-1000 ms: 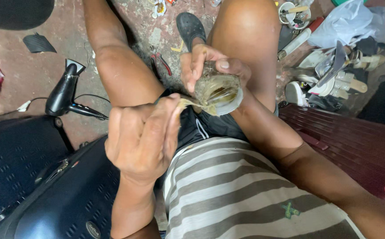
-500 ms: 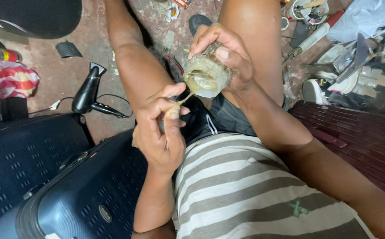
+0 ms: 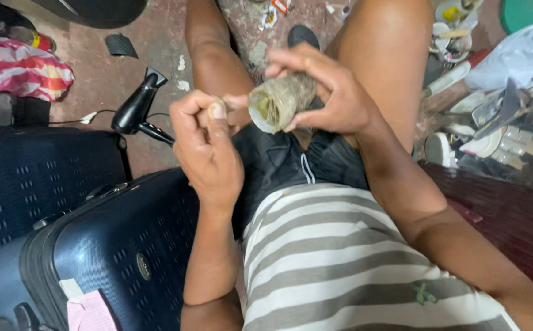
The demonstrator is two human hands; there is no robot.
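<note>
Now held over the lap: can (image 3: 278, 101) gripped in right hand (image 3: 334, 92), fingers wrapped round it, long axis lying roughly sideways, open mouth turned toward left hand (image 3: 208, 147); left fingers pinched narrow on thin stick (image 3: 232, 105), tip just at the mouth; hairdryer (image 3: 136, 109) on floor, suitcase (image 3: 113, 251) alongside.

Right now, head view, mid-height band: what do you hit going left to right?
Striped pink cloth → black hair dryer → left hand, pinching a thin stick → grimy glue container → right hand gripping it → pile of sandals and shoe parts.
</note>
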